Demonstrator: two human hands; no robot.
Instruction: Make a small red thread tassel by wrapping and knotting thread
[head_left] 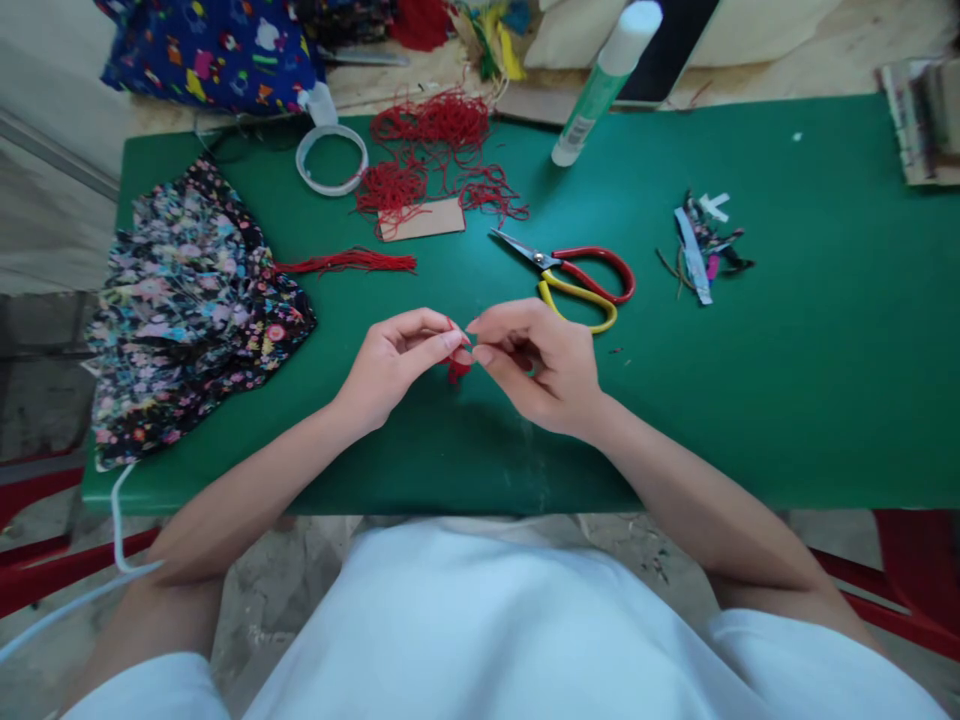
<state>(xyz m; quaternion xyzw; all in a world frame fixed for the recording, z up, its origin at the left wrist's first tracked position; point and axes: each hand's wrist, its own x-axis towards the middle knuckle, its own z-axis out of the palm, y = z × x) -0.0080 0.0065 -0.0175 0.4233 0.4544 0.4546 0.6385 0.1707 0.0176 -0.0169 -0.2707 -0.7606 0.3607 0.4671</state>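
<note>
Above the near middle of the green table, my left hand point(401, 355) pinches a small bundle of red thread point(458, 372), whose loose end hangs below the fingertips. Close against it, my right hand point(544, 365) has its thumb and forefinger brought together at the bundle. Whatever lies between those right fingertips is too fine to make out. Just beyond the right hand rest scissors point(559, 262) with one red and one yellow handle, blades pointing away to the left. A red tassel point(349, 262) extends from a floral cloth piece point(195, 320) on the left.
Tangled red thread point(431, 140) lies beside a cardboard piece point(424, 220) and a tape roll point(301, 160). A green glue stick point(600, 90) stands at the back. Fabric scraps point(697, 250) lie to the right. A blue patterned cloth bag point(210, 50) occupies the back left.
</note>
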